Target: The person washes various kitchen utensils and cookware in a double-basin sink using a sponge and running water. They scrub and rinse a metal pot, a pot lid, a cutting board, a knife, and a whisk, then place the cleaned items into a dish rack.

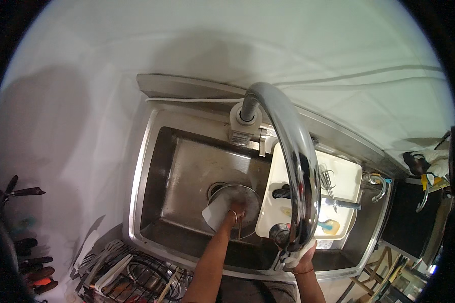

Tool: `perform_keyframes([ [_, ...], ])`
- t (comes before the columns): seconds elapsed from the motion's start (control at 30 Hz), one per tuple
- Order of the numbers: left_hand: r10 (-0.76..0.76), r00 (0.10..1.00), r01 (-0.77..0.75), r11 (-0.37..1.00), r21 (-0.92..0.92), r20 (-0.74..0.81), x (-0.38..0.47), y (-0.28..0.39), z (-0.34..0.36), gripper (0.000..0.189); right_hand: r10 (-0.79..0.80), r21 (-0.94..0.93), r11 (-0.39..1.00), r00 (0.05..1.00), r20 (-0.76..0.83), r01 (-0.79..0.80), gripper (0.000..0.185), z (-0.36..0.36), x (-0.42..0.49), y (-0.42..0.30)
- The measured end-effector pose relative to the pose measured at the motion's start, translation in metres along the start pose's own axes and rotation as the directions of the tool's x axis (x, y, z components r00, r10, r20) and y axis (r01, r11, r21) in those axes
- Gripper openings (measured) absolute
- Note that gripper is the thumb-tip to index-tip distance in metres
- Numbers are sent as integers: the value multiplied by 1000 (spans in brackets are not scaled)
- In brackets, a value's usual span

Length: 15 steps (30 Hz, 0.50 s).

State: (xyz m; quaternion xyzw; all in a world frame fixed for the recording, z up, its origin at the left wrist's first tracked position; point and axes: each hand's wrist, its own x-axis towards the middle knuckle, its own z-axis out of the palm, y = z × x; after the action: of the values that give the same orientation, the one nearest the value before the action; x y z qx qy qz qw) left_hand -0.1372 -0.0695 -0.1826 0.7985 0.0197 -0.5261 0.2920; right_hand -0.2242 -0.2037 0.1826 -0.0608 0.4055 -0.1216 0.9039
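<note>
My left hand (pixel 238 208), with a bangle at the wrist, reaches into a round metal bowl (pixel 253 200) in the left basin. Beside the hand, a flat white piece (pixel 213 214) pokes over the bowl's rim; the fingers are too blurred to show whether they grip it. My right hand (pixel 307 257) is closed around a white cloth (pixel 297 259) near the front rim of the sink. A small round metal piece (pixel 280 231) shows just beyond that hand. The arched chrome faucet (pixel 301 170) passes in front and hides part of the fingers.
Across the right basin lies a cream tray (pixel 267 212) holding beater whisks (pixel 327 178), a black-handled metal utensil (pixel 341 203) and a spatula (pixel 329 226). A smaller tap (pixel 381 193) stands at right. A black wire rack (pixel 136 278) with utensils sits at lower left, near hanging knives (pixel 38 261).
</note>
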Motion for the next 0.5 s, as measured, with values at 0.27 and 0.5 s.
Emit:
perform_keyframes([
  [0.27, 49, 950, 274, 340, -900, 308, -142, 45, -64, 18, -57, -389, 918, 996, 75, 81, 41, -14, 11, 11],
  [0.5, 156, 985, -31, 583, -812, 75, -263, 95, -102, 28, -105, -890, 220, 917, 386, 400, 44, 12, 56, 59],
])
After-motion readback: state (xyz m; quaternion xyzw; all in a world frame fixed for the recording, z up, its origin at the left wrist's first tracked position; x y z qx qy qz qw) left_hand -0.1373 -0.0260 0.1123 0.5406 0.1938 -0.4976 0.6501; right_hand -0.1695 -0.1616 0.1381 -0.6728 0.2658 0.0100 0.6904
